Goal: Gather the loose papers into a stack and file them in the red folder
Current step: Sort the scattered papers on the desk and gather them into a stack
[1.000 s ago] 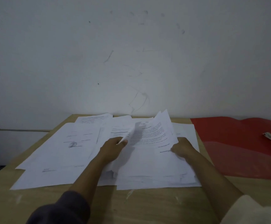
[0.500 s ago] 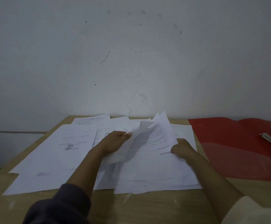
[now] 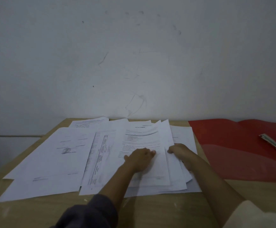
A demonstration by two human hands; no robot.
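Observation:
Several loose white printed papers (image 3: 56, 160) lie spread over the wooden table. A rough pile of sheets (image 3: 152, 139) sits in the middle. My left hand (image 3: 140, 157) lies flat on the pile's top sheet, fingers stretched out to the right. Just to its right, my right hand (image 3: 181, 153) grips the right edge of the pile, fingers curled over the sheets. The red folder (image 3: 242, 145) lies open at the right of the table, apart from both hands.
A metal fastener strip (image 3: 272, 142) lies on the red folder. The table (image 3: 167, 211) butts against a white scuffed wall. Bare wood shows along the front edge near my sleeves.
My left hand has laid the lifted sheet down flat on the pile and now rests on it. The right hand stays at the pile's right edge.

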